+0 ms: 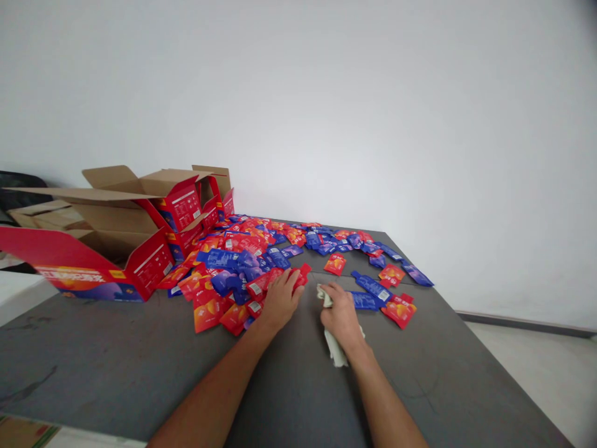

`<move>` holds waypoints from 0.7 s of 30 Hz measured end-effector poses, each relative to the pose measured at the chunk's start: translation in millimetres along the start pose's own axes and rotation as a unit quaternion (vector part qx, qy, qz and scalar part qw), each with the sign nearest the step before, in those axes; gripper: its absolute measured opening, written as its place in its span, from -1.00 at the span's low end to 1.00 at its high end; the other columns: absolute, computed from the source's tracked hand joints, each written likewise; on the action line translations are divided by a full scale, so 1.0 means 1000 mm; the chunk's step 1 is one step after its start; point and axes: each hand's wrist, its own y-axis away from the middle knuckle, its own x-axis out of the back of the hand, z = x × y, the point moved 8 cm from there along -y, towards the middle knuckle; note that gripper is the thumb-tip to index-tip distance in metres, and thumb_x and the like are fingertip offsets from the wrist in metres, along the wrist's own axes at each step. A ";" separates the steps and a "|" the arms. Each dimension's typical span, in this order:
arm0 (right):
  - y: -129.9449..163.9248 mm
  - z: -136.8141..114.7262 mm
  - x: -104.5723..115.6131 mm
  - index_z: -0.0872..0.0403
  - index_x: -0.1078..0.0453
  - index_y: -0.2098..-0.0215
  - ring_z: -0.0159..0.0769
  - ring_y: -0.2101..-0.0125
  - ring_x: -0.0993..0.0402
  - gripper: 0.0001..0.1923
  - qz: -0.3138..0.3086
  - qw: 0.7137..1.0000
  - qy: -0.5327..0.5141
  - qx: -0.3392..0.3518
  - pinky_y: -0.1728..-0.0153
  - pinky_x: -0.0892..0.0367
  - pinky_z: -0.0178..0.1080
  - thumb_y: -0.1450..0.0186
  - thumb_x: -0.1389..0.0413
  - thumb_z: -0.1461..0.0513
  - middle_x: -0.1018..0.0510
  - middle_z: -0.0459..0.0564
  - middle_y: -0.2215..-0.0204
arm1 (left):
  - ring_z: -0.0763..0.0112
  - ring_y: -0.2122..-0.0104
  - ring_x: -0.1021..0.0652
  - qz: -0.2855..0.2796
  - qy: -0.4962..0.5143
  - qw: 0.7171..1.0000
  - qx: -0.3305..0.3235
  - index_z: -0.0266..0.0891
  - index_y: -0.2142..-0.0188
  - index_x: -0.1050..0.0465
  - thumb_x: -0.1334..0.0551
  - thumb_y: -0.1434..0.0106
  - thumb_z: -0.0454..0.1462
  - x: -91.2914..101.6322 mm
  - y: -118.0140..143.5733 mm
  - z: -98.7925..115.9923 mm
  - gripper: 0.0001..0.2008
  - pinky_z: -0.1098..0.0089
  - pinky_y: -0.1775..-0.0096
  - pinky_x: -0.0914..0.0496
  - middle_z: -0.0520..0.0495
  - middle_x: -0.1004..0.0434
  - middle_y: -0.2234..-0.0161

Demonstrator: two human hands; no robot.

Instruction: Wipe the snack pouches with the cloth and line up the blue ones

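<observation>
My left hand [281, 298] lies flat on the edge of a pile of red and blue sachets [242, 261], its fingers resting on a red sachet [301, 275]. My right hand [341, 316] presses a crumpled pale cloth [334, 348] against the dark grey table [116, 367], just right of the left hand. Loose blue sachets [370, 292] and red sachets [398, 309] lie to the right of that hand.
Open red and purple cardboard boxes [107, 249] with raised brown flaps stand at the table's left rear. A white wall rises behind. The table's right edge drops to a pale floor [536, 361]. A dark chair back [18, 193] shows at far left.
</observation>
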 end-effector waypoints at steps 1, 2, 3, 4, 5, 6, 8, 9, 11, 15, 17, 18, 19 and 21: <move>-0.002 0.015 0.004 0.14 -0.50 -0.03 -0.01 -0.14 -0.34 -0.40 0.000 0.999 0.034 -0.040 -0.08 -0.19 -0.07 -0.02 -0.04 0.47 -0.51 0.22 -0.05 | 0.03 -0.26 -0.27 0.003 -0.062 0.998 -0.001 -0.22 -0.22 -0.32 -0.10 -0.35 -0.17 0.000 0.000 -0.003 -0.53 0.01 -0.24 -0.12 -0.28 -0.27 -0.27; -0.003 0.029 0.009 0.16 -0.50 -0.02 0.03 -0.15 -0.33 -0.42 0.000 0.995 0.065 -0.079 -0.08 -0.20 -0.06 -0.03 -0.05 0.45 -0.52 0.25 -0.03 | 0.00 -0.25 -0.27 0.007 -0.113 0.994 0.004 -0.21 -0.21 -0.34 -0.11 -0.35 -0.19 0.001 -0.001 -0.007 -0.55 -0.01 -0.22 -0.13 -0.29 -0.26 -0.27; -0.003 0.041 0.013 0.16 -0.50 -0.04 0.05 -0.14 -0.34 -0.43 -0.004 0.990 0.090 -0.106 -0.07 -0.21 -0.06 -0.04 -0.07 0.43 -0.52 0.26 0.00 | -0.01 -0.25 -0.27 0.011 -0.154 0.988 0.010 -0.19 -0.19 -0.36 -0.11 -0.34 -0.22 0.002 -0.002 -0.011 -0.56 -0.02 -0.21 -0.13 -0.29 -0.25 -0.28; -0.003 0.053 0.017 0.15 -0.49 -0.04 0.06 -0.11 -0.37 -0.45 -0.007 0.984 0.115 -0.135 -0.04 -0.23 -0.05 -0.06 -0.07 0.41 -0.54 0.26 0.02 | -0.02 -0.25 -0.26 0.014 -0.187 0.982 0.014 -0.18 -0.17 -0.39 -0.11 -0.33 -0.25 0.003 -0.002 -0.015 -0.58 -0.04 -0.21 -0.12 -0.28 -0.25 -0.28; -0.002 0.064 0.022 0.14 -0.49 -0.04 0.07 -0.04 -0.42 -0.47 -0.008 0.977 0.138 -0.164 -0.01 -0.24 -0.04 -0.09 -0.08 0.39 -0.55 0.26 0.05 | -0.03 -0.26 -0.24 0.019 -0.213 0.977 0.018 -0.17 -0.14 -0.42 -0.10 -0.32 -0.29 0.005 -0.002 -0.019 -0.59 -0.06 -0.22 -0.09 -0.27 -0.25 -0.28; 0.000 0.072 0.026 0.14 -0.49 -0.04 0.07 0.01 -0.45 -0.49 -0.011 0.971 0.159 -0.180 -0.01 -0.24 -0.02 -0.11 -0.08 0.37 -0.56 0.26 0.08 | -0.04 -0.27 -0.21 0.022 -0.234 0.972 0.022 -0.16 -0.10 -0.45 -0.11 -0.29 -0.34 0.006 -0.003 -0.023 -0.60 -0.08 -0.24 -0.05 -0.26 -0.26 -0.28; 0.003 0.085 0.030 0.10 -0.51 -0.03 0.10 0.06 -0.46 -0.53 -0.019 0.959 0.189 -0.209 0.03 -0.25 0.02 -0.15 -0.08 0.31 -0.56 0.27 0.10 | -0.07 -0.31 -0.14 0.031 -0.258 0.965 0.028 -0.16 -0.04 -0.50 -0.12 -0.22 -0.42 0.008 -0.002 -0.027 -0.58 -0.13 -0.26 0.05 -0.24 -0.29 -0.26; 0.005 0.091 0.031 0.07 -0.51 -0.03 0.13 0.06 -0.46 -0.54 -0.023 0.953 0.197 -0.227 0.05 -0.26 0.05 -0.16 -0.08 0.29 -0.56 0.27 0.09 | -0.08 -0.32 -0.11 0.035 -0.261 0.964 0.029 -0.16 -0.02 -0.51 -0.13 -0.19 -0.44 0.008 -0.002 -0.028 -0.57 -0.15 -0.27 0.09 -0.23 -0.30 -0.26; 0.009 0.101 0.029 0.01 -0.49 -0.04 0.18 0.03 -0.43 -0.55 -0.038 0.944 0.197 -0.262 0.10 -0.28 0.08 -0.18 -0.06 0.25 -0.54 0.25 0.05 | -0.07 -0.34 -0.07 0.037 -0.249 0.967 0.025 -0.17 -0.02 -0.51 -0.14 -0.14 -0.46 0.007 -0.002 -0.028 -0.53 -0.16 -0.28 0.12 -0.22 -0.31 -0.25; 0.006 0.100 0.010 -0.01 -0.41 -0.09 0.09 0.04 -0.45 -0.49 -0.101 0.954 0.164 -0.228 0.10 -0.29 0.03 -0.18 -0.01 0.31 -0.56 0.18 0.08 | 0.04 -0.33 -0.13 -0.008 -0.187 0.982 -0.035 -0.23 -0.07 -0.48 -0.11 -0.10 -0.51 -0.013 -0.004 -0.014 -0.45 -0.06 -0.30 0.00 -0.20 -0.31 -0.25; 0.003 0.088 -0.003 -0.03 -0.41 -0.05 0.01 0.08 -0.48 -0.50 -0.131 0.969 0.124 -0.171 0.10 -0.30 -0.05 -0.16 0.00 0.34 -0.58 0.11 0.12 | 0.10 -0.32 -0.18 -0.037 -0.146 0.985 -0.079 -0.26 -0.09 -0.47 -0.08 -0.14 -0.51 -0.026 -0.001 -0.003 -0.47 0.01 -0.30 -0.06 -0.21 -0.33 -0.24; 0.002 0.080 -0.010 -0.04 -0.42 -0.01 -0.04 0.10 -0.49 -0.52 -0.143 0.976 0.095 -0.137 0.11 -0.31 -0.09 -0.15 0.00 0.36 -0.58 0.07 0.14 | 0.14 -0.30 -0.21 -0.048 -0.124 0.986 -0.098 -0.27 -0.09 -0.46 -0.06 -0.19 -0.48 -0.031 0.001 0.003 -0.50 0.05 -0.30 -0.10 -0.22 -0.35 -0.23; 0.001 0.070 -0.016 -0.06 -0.43 0.03 -0.09 0.12 -0.49 -0.54 -0.151 0.981 0.063 -0.101 0.11 -0.31 -0.13 -0.14 0.00 0.37 -0.59 0.02 0.17 | 0.17 -0.29 -0.25 -0.057 -0.102 0.987 -0.112 -0.28 -0.11 -0.44 -0.04 -0.25 -0.45 -0.036 0.004 0.008 -0.54 0.08 -0.29 -0.13 -0.24 -0.36 -0.22; 0.002 0.048 -0.025 -0.09 -0.44 0.07 -0.17 0.12 -0.49 -0.55 -0.154 0.988 -0.002 -0.029 0.09 -0.31 -0.20 -0.14 0.00 0.39 -0.60 -0.05 0.19 | 0.19 -0.24 -0.32 -0.077 -0.061 0.987 -0.128 -0.30 -0.15 -0.40 -0.03 -0.34 -0.33 -0.045 0.009 0.017 -0.58 0.14 -0.27 -0.18 -0.28 -0.38 -0.20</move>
